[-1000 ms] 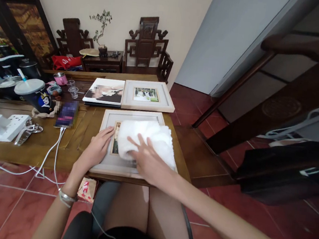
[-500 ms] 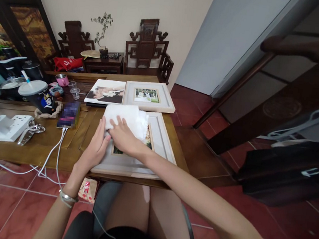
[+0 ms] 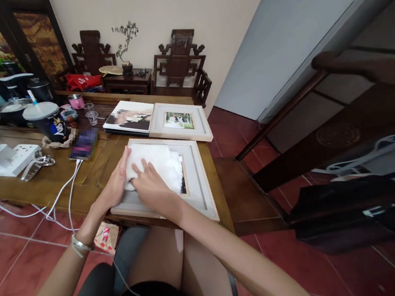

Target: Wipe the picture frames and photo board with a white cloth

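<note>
A folded white cloth (image 3: 158, 156) lies over the left and middle of a pale wooden picture frame (image 3: 199, 174), hiding most of its photo. My right hand (image 3: 153, 186) presses on top of the cloth with its fingers spread; the thumb is tucked out of clear sight. Along the frame's left edge, my left hand (image 3: 117, 182) rests with fingers stretched out and touching the frame's side.
Behind stand a second framed photo (image 3: 182, 121) and a white-covered photo album (image 3: 129, 116). To the left are a phone (image 3: 83, 143) on charging cables, a power strip (image 3: 19, 159), a lidded tumbler (image 3: 48, 120) and small clear cups (image 3: 92, 117). A carved chair (image 3: 179, 64) stands beyond the table.
The cloth has moved down from the frame's top edge and now lies more within the frame. My right hand has moved slightly down with it; my left hand stays at the left edge.
</note>
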Available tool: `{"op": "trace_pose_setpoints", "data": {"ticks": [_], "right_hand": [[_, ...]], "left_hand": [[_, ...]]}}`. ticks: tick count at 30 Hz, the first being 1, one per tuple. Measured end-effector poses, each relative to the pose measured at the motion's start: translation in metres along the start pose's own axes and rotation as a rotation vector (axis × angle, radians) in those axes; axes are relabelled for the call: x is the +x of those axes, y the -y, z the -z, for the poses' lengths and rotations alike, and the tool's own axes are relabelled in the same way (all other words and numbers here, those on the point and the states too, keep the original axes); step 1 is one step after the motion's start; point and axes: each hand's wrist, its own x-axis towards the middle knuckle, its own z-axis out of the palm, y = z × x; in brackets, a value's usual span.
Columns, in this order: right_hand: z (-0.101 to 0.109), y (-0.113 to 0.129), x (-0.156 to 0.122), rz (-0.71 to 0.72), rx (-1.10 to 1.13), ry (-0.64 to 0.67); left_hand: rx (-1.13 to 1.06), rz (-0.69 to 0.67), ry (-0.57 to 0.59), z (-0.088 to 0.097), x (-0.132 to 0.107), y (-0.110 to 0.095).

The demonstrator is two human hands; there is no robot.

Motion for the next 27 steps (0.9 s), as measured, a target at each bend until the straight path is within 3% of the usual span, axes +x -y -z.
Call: {"op": "trace_pose_setpoints", "data": {"ticks": [3,7,11,15,18,21,23,27], "right_hand": [[0.008,0.005,-0.024,0.123,0.064,0.004],[0.03,0.005,-0.063,0.219,0.147,0.151],[0.053,-0.013,-0.093,0.049,0.151,0.26],[0.067,-0.051,-0.104,-0.109,0.224,0.265],[0.068,-0.082,-0.092,-0.224,0.171,0.018],[0.056,-0.097,-0.062,-0.254,0.001,-0.195],[0.043,-0.096,-0.036,-0.222,-0.071,-0.18],[0.013,-0.078,0.005,-0.145,-0.097,0.02]], "left_hand": [[0.035,0.005,-0.007,0.0,0.002,-0.002],[0.155,0.038,-0.002,-0.002,0.006,-0.002],[0.282,0.014,0.052,-0.004,0.011,0.002],[0.312,-0.049,0.054,-0.002,0.013,0.006],[0.302,-0.102,0.071,0.001,0.015,0.004],[0.291,-0.139,0.1,0.003,0.018,0.002],[0.292,-0.151,0.109,0.003,0.019,0.0],[0.317,-0.158,0.096,0.003,0.021,0.0]]}}
